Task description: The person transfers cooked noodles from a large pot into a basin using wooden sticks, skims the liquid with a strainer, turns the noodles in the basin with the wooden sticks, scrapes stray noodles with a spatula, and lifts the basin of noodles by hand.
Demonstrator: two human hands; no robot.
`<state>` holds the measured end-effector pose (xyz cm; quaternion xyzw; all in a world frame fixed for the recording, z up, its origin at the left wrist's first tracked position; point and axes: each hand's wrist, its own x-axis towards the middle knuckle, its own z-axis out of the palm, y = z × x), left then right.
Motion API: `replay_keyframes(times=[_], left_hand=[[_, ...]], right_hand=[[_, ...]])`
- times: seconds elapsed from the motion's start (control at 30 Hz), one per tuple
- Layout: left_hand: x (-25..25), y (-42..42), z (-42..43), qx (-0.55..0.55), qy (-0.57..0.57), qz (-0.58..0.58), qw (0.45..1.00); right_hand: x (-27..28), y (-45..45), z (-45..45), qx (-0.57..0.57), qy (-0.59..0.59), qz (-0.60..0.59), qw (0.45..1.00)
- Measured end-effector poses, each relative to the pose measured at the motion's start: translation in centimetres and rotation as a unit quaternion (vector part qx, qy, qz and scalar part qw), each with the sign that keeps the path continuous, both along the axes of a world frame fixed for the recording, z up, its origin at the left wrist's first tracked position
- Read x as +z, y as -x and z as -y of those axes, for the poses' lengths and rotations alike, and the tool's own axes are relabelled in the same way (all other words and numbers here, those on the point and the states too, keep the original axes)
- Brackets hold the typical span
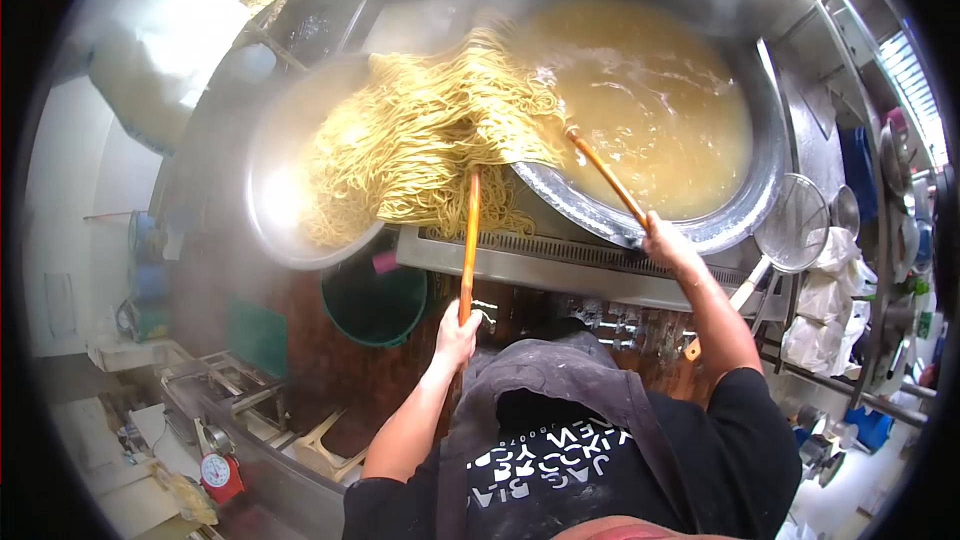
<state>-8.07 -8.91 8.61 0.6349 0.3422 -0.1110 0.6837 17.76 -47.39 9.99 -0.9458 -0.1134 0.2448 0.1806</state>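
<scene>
My left hand (457, 337) is closed around a long wooden stick (471, 240) whose far end goes under a big heap of yellow noodles (430, 130). My right hand (670, 243) grips a second wooden stick (608, 174), held over the near rim of a large pot (590, 222) of cloudy, steaming liquid (660, 100). That stick's far end is at the right edge of the noodles, by the liquid. The noodles stretch in a drooping mass from the pot into a wide metal bowl (262, 210) at the left. Steam blurs the bowl's left side.
A round wire strainer (793, 223) with a pale handle lies right of the pot. Below the stove edge (560, 275) stands a dark green bucket (375, 300). A red dial scale (218, 473) is at the lower left. White plastic bags (825, 310) hang at the right.
</scene>
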Motion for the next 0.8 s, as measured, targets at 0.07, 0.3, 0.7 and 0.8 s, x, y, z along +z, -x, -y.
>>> replay_keyframes(times=[0.07,0.3,0.7,0.8], left_hand=[[-2.2,-2.1,-0.5,0.008,-0.078,0.063,0.995],[-1.6,-6.5,-4.5,0.025,-0.033,0.166,0.985],[6.9,-2.5,-21.6,0.128,0.022,0.225,0.966],[7.1,-0.5,-25.8,0.142,-0.006,0.193,0.971]], right_hand=[[-0.8,2.3,-1.8,-0.011,-0.045,0.028,0.999],[1.2,4.9,-11.8,-0.05,-0.088,0.044,0.994],[12.2,9.1,-38.2,0.076,-0.137,0.092,0.983],[11.3,10.2,-41.2,0.144,-0.099,0.097,0.98]])
